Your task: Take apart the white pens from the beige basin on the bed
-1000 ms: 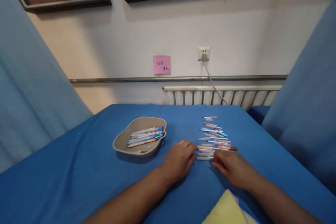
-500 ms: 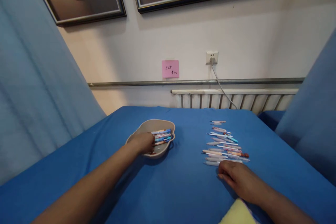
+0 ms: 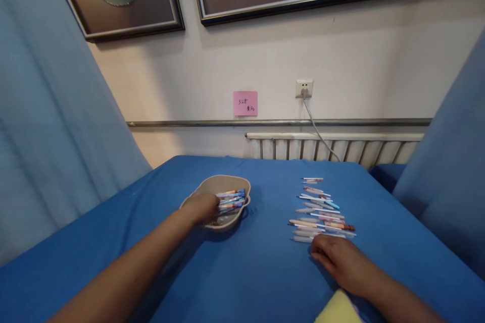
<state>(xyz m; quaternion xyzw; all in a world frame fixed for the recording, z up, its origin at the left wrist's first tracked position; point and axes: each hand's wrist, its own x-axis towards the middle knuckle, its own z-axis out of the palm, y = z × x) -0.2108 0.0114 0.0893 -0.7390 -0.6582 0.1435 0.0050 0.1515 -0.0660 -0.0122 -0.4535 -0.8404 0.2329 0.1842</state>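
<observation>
We see blue table (image 3: 265, 257) stretching between the tray (image 3: 206, 185), nearest the far left corner, and the loose pens (image 3: 322, 218) laid in rows inside the right edge. The left hand (image 3: 202, 208) has swung from those rows into the tray, fingers at the bundled pens (image 3: 232, 201), grip hidden from us; the right hand (image 3: 337, 262) rests curled at the nearest row, and whether it's pinching one we can't tell.

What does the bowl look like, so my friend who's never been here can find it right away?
Start at the big blue cloth. Left of the pens lying loose on it sits the bowl, with the left hand in it. It is beige-grey and wavy-rimmed, the only container on the cloth.
</observation>
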